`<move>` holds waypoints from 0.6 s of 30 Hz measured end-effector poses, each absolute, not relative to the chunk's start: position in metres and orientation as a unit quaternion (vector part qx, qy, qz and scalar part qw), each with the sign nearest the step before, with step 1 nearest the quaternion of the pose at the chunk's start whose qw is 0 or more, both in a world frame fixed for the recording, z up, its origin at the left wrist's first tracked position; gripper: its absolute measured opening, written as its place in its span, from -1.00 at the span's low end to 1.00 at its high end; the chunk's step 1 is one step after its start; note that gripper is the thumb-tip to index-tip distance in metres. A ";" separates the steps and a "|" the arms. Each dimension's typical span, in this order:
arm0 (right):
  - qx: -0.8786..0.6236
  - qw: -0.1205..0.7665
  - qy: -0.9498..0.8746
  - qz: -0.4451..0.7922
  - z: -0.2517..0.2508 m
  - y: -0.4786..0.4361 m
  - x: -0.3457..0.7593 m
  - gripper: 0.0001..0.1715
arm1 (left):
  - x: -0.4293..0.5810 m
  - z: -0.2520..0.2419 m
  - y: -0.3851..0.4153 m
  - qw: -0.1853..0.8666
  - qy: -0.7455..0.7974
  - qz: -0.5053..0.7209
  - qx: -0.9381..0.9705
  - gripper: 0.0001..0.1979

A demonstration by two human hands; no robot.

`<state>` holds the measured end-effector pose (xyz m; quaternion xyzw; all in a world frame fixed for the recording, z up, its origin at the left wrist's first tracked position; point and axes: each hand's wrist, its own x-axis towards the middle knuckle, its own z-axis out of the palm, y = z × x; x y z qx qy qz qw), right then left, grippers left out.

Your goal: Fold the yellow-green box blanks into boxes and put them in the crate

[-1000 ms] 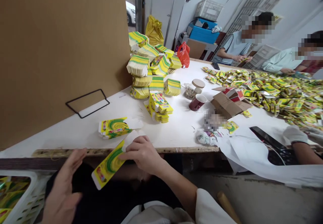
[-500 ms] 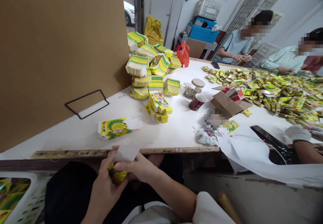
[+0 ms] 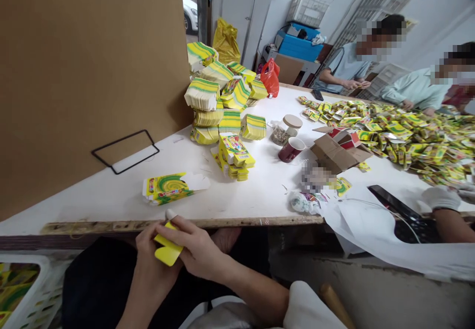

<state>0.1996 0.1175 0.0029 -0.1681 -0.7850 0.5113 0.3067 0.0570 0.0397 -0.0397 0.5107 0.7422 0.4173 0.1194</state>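
Note:
Both my hands hold one small yellow and green carton (image 3: 167, 250) just below the table's near edge, over my lap. My left hand (image 3: 150, 264) grips it from the left and underneath. My right hand (image 3: 195, 250) closes over its top, fingers pressed on a yellow flap. On the white table (image 3: 260, 190) just beyond lies another flat carton (image 3: 168, 187) of the same print. Stacks of flat yellow-green cartons (image 3: 222, 106) stand farther back at the centre.
A brown board (image 3: 89, 71) stands at the left. A maroon mug (image 3: 291, 150), a lidded jar (image 3: 285, 128) and an open cardboard box (image 3: 336, 151) sit mid-table. Many loose cartons (image 3: 408, 136) cover the right side, where other people work. A white crate (image 3: 22, 289) sits at lower left.
A second ago my right hand held a flat carton and my left hand was open beside it. Both hands have since closed on it and folded it into a compact shape.

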 end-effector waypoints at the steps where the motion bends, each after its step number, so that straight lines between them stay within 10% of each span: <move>1: -0.175 0.307 -0.789 0.502 0.003 0.120 0.200 -0.38 | 0.054 -0.038 0.037 0.106 0.741 0.400 0.529 -0.44; 12: -0.079 0.160 -0.868 0.463 0.013 0.157 0.221 -0.77 | 0.040 -0.014 0.020 0.185 0.686 0.359 0.605 -0.46; 18: -0.173 0.280 -0.794 0.511 0.005 0.136 0.206 0.04 | 0.028 -0.019 0.018 0.217 0.731 0.454 0.461 -0.37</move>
